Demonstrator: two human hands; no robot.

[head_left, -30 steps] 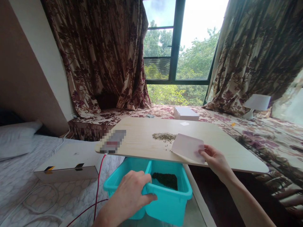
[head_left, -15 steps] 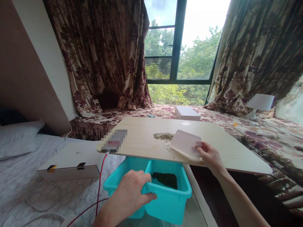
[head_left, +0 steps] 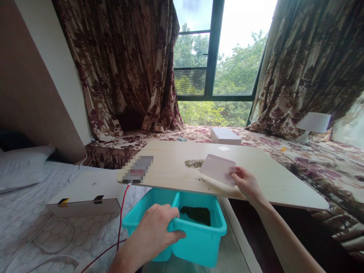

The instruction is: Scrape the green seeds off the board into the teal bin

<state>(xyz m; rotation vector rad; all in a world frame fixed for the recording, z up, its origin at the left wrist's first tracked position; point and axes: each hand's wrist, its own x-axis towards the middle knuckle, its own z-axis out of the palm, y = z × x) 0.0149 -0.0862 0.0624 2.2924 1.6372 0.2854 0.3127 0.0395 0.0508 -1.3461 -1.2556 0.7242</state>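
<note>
My left hand point(head_left: 159, 225) grips the near rim of a turquoise two-compartment bin point(head_left: 199, 244), just below the table's front edge. Dark green beans point(head_left: 200, 215) lie in the bin's right compartment; the visible part of the left one shows bare plastic. In my right hand point(head_left: 248, 184) is a thin, whitish translucent scraper sheet point(head_left: 218, 169), pinched at its right end and tilted over the table. Its left edge is beside a pile of small pale greenish grains point(head_left: 193, 163) on the wooden tabletop point(head_left: 167, 159). A few loose grains lie nearer the front edge.
A pixelated phone-like object point(head_left: 138, 169) lies on the table's left end, with a red cable point(head_left: 121, 216) running down from it. A white box point(head_left: 85, 193) rests on the bed at left. Another white box point(head_left: 225, 135) and a lamp point(head_left: 313, 123) stand behind the table.
My right hand has moved the scraper sheet left, toward the grain pile, covering more of its right side. My left hand and the bin have shifted slightly left.
</note>
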